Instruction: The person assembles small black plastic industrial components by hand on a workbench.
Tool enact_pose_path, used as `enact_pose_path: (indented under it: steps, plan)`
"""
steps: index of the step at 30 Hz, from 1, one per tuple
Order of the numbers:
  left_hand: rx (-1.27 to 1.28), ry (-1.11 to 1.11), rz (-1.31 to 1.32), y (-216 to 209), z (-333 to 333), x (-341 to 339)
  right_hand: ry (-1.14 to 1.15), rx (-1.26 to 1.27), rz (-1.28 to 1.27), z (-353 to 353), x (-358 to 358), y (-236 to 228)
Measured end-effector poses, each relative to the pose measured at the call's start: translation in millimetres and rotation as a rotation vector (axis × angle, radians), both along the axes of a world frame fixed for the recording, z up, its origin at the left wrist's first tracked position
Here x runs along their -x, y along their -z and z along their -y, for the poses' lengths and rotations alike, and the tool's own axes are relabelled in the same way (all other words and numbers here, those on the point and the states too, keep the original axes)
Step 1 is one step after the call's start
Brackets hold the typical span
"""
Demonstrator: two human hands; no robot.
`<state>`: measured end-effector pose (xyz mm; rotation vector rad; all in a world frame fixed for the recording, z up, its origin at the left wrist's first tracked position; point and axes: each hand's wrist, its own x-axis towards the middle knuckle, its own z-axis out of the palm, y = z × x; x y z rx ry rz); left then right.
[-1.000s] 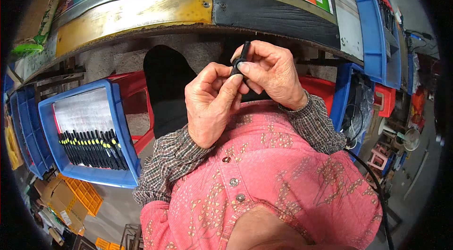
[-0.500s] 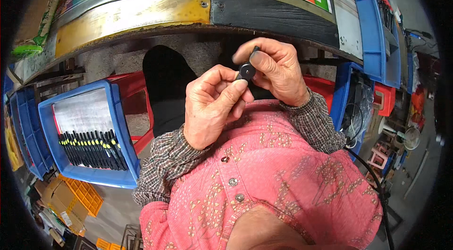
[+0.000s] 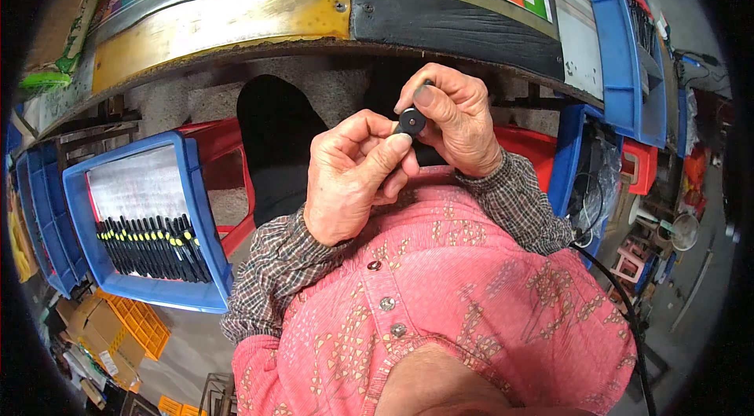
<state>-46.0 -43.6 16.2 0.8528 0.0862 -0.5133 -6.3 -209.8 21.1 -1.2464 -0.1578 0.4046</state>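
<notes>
Between my hands is a small black part with a round disc (image 3: 412,122) and a little dot at its centre. My left hand (image 3: 348,179) pinches its lower left side between thumb and forefinger, the other fingers curled. My right hand (image 3: 454,116) is closed at the upper right of the disc, thumb and forefinger pressed together over a dark end of the part. The fingers cover much of it, so its full shape is hidden. Both hands are above my lap, just in front of the workbench edge.
A blue tray (image 3: 208,296) to the left holds a row of black sticks with yellow-green bands. The workbench edge (image 3: 463,23) runs across the front. Blue bins (image 3: 620,47) stand at the right, with a red stool (image 3: 640,164) nearby. A black cable (image 3: 628,302) hangs at my right side.
My right thumb and forefinger have bent and drawn together over the part's upper end, which showed more before. The disc has turned slightly; my left hand keeps its pinch.
</notes>
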Motion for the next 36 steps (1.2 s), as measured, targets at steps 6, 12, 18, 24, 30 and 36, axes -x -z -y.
enact_pose_path:
  steps: [6, 12, 18, 24, 30, 36]
  plan:
    - [-0.049, -0.027, 0.023, -1, -1, -2, 0.108, 0.096, 0.100, -5, 4, -1]
    - [-0.109, -0.080, 0.054, -2, -2, -3, 0.036, 0.152, 0.052, -4, 4, -9]
    - [-0.197, -0.122, 0.106, 4, 1, 1, -0.016, 0.241, -0.009, -6, 4, -16]
    - [-0.208, -0.140, 0.133, 4, 1, -2, -0.004, 0.186, 0.011, -7, 3, -12]
    - [-0.232, -0.107, 0.120, 4, -1, -2, -0.015, 0.242, -0.029, -5, 2, -13]
    - [-0.163, -0.085, 0.120, 1, -3, -3, 0.019, 0.276, 0.011, -4, 3, -15]
